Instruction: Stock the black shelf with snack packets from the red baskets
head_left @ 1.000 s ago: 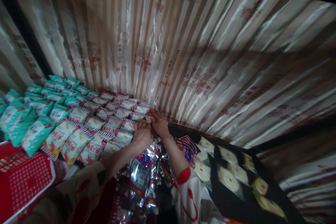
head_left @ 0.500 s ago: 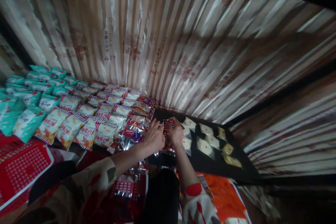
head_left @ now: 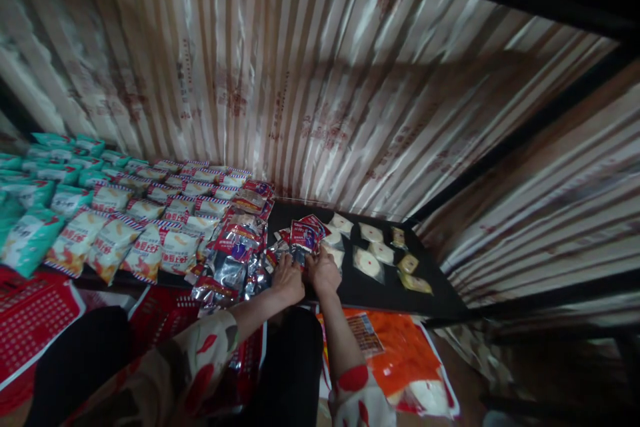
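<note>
My left hand (head_left: 289, 280) is closed, its fingers at the lower left edge of a red and silver snack packet (head_left: 305, 235). My right hand (head_left: 324, 272) is closed at the same packet's lower right edge, fingertips partly hidden. More red and silver packets lie beneath and behind it on the black shelf (head_left: 345, 290). Left of my hands is a messy pile of the same foil packets (head_left: 233, 257). Just right of my right hand lie round white cakes in clear wrappers (head_left: 369, 261).
White snack bags with striped edges (head_left: 147, 247) and teal bags (head_left: 33, 240) stand in rows to the left. Small yellow packets (head_left: 415, 283) lie to the right. Below are red baskets (head_left: 30, 327) and an orange bag (head_left: 400, 347). A striped curtain (head_left: 300, 80) hangs behind.
Both hands have moved down toward the shelf's front edge and closer together. A red packet now shows face up above my fingers. The camera view has shifted slightly right.
</note>
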Action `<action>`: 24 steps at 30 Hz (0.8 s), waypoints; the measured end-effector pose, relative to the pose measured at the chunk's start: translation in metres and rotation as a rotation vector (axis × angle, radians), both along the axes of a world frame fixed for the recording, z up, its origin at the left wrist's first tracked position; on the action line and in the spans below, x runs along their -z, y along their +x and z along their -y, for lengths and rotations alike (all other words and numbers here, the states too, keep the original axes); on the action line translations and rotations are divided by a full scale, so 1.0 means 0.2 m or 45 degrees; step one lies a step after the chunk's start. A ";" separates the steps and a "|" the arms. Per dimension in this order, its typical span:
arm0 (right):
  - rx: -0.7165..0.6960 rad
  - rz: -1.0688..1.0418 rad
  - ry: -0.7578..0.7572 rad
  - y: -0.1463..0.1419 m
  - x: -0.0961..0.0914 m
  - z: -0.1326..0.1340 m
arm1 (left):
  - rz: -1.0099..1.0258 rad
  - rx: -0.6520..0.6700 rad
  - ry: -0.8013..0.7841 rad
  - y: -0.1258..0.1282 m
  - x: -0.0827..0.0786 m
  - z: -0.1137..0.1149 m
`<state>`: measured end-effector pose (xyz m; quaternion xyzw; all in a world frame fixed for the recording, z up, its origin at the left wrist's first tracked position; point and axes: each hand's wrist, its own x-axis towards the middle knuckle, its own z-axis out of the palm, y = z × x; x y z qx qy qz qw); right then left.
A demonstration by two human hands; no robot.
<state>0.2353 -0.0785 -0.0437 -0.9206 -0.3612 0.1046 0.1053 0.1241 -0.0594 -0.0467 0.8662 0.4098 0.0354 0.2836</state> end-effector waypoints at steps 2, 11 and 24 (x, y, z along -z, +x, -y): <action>0.001 0.002 0.014 -0.01 0.01 0.00 | 0.000 0.002 -0.015 0.00 0.00 0.01; -0.016 0.035 0.063 -0.06 0.06 0.05 | -0.033 0.110 0.083 -0.02 0.06 0.07; 0.141 -0.303 0.385 -0.03 0.14 0.09 | -0.031 0.180 0.110 -0.12 0.01 0.14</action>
